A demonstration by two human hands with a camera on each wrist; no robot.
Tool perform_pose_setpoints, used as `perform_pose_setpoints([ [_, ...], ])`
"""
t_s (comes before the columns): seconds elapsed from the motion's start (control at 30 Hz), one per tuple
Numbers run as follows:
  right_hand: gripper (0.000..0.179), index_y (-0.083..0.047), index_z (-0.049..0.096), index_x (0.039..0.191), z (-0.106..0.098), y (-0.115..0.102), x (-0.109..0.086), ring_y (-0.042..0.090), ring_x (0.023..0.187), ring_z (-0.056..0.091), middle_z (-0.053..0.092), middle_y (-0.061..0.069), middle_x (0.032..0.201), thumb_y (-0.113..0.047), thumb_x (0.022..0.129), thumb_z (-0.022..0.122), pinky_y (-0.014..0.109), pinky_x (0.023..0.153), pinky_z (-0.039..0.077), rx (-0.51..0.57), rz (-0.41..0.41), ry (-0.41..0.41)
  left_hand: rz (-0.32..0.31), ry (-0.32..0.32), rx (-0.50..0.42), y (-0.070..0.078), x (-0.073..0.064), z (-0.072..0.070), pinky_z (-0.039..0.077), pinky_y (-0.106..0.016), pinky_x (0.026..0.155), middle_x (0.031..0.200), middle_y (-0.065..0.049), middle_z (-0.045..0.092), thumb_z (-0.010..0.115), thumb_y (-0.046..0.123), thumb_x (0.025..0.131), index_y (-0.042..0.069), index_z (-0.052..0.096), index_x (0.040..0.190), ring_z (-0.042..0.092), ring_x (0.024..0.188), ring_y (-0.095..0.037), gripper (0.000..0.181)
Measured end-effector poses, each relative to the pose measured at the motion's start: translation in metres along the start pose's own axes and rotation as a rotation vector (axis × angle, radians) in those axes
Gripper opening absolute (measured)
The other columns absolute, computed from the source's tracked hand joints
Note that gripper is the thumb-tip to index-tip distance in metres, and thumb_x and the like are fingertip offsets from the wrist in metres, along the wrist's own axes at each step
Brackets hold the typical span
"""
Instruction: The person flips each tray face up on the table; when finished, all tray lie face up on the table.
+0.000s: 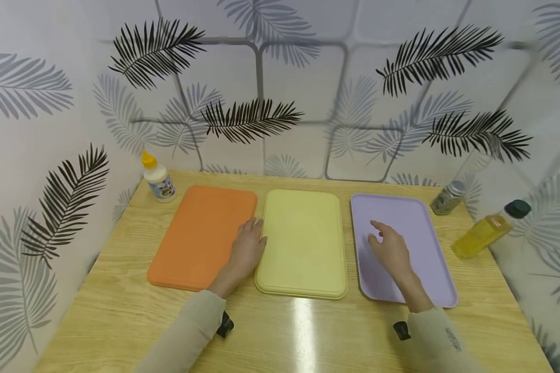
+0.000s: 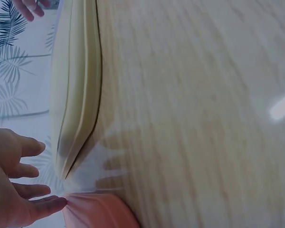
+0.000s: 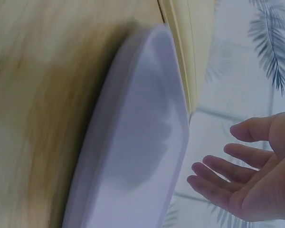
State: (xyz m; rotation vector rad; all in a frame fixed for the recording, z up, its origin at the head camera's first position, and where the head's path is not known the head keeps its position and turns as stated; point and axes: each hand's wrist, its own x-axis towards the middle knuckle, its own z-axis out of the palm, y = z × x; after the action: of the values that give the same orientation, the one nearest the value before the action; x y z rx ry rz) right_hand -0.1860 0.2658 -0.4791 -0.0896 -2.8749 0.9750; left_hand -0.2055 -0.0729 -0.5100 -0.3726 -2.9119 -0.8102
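My left hand is over the gap between an orange tray and a pale yellow tray, both seemingly bottom up. In the left wrist view that hand has its fingers spread loosely, one fingertip right at the orange tray's edge. Over a purple tray, which lies with its rim upward, hovers my right hand. The right wrist view shows this hand with relaxed, slightly bent fingers and nothing in them, above the purple tray's hollow.
A glue bottle with a yellow cap stands at the back left. At the right are a small grey-lidded jar and a bottle of yellow liquid with a dark cap. Leaf-patterned walls border the wooden table.
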Motion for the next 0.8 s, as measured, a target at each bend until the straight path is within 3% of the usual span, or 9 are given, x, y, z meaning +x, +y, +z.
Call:
perform_pose_setpoints([
  [0.13, 0.043, 0.002, 0.052, 0.135, 0.020, -0.017, 0.000, 0.029, 0.061, 0.055, 0.055, 0.032, 0.126, -0.013, 0.095, 0.052, 0.032, 0.043, 0.041, 0.020, -0.033, -0.054, 0.026, 0.000, -0.004, 0.001, -0.002, 0.001, 0.051, -0.052, 0.089, 0.144, -0.029, 0.039, 0.064, 0.014, 0.094, -0.007, 0.045, 0.137, 0.041, 0.129, -0.043, 0.052],
  [0.3, 0.044, 0.007, 0.049, 0.135, 0.039, -0.034, 0.003, 0.010, 0.043, 0.035, 0.059, 0.029, 0.119, -0.005, 0.092, 0.050, 0.021, 0.037, 0.033, 0.015, -0.109, -0.108, 0.020, -0.045, -0.033, 0.000, -0.003, 0.006, 0.045, -0.055, 0.096, 0.148, -0.030, 0.031, 0.063, 0.019, 0.094, -0.006, 0.041, 0.141, 0.036, 0.133, -0.046, 0.058],
  [0.43, 0.045, 0.012, 0.048, 0.134, 0.051, -0.041, 0.007, 0.008, 0.043, 0.035, 0.056, 0.032, 0.124, -0.001, 0.091, 0.054, 0.020, 0.040, 0.035, 0.005, -0.173, -0.133, -0.012, -0.084, -0.051, 0.001, -0.002, 0.010, 0.040, -0.056, 0.101, 0.150, -0.030, 0.028, 0.063, 0.022, 0.095, -0.005, 0.039, 0.142, 0.033, 0.134, -0.047, 0.060],
  [0.57, 0.048, 0.013, 0.044, 0.135, 0.060, -0.042, 0.010, 0.008, 0.041, 0.036, 0.042, 0.037, 0.136, -0.001, 0.091, 0.055, 0.019, 0.039, 0.037, 0.003, -0.158, -0.159, -0.027, -0.113, -0.055, 0.002, -0.001, 0.011, 0.034, -0.056, 0.107, 0.149, -0.030, 0.029, 0.063, 0.024, 0.095, -0.006, 0.042, 0.141, 0.032, 0.135, -0.047, 0.059],
  [0.63, 0.047, 0.014, 0.046, 0.134, 0.065, -0.041, 0.011, 0.009, 0.043, 0.041, 0.042, 0.039, 0.135, -0.001, 0.090, 0.055, 0.020, 0.042, 0.042, -0.019, -0.168, -0.152, -0.032, -0.125, -0.053, 0.002, 0.000, 0.011, 0.032, -0.055, 0.108, 0.149, -0.030, 0.030, 0.063, 0.024, 0.095, -0.006, 0.043, 0.140, 0.031, 0.135, -0.047, 0.058],
  [0.73, 0.031, 0.014, 0.057, 0.117, 0.070, -0.041, 0.012, 0.018, 0.054, 0.048, 0.058, 0.035, 0.111, 0.002, 0.088, 0.055, 0.030, 0.053, 0.049, -0.064, -0.216, -0.118, -0.047, -0.153, -0.040, 0.003, 0.002, 0.010, 0.033, -0.053, 0.109, 0.148, -0.030, 0.032, 0.062, 0.026, 0.095, -0.006, 0.044, 0.140, 0.031, 0.135, -0.046, 0.057],
  [0.8, 0.016, 0.010, 0.060, 0.100, 0.072, -0.041, 0.012, 0.024, 0.065, 0.050, 0.060, 0.023, 0.088, 0.001, 0.087, 0.056, 0.038, 0.066, 0.049, -0.105, -0.241, -0.092, -0.049, -0.165, -0.035, 0.004, 0.003, 0.009, 0.034, -0.053, 0.108, 0.147, -0.030, 0.033, 0.062, 0.026, 0.095, -0.007, 0.044, 0.139, 0.033, 0.134, -0.046, 0.057],
])
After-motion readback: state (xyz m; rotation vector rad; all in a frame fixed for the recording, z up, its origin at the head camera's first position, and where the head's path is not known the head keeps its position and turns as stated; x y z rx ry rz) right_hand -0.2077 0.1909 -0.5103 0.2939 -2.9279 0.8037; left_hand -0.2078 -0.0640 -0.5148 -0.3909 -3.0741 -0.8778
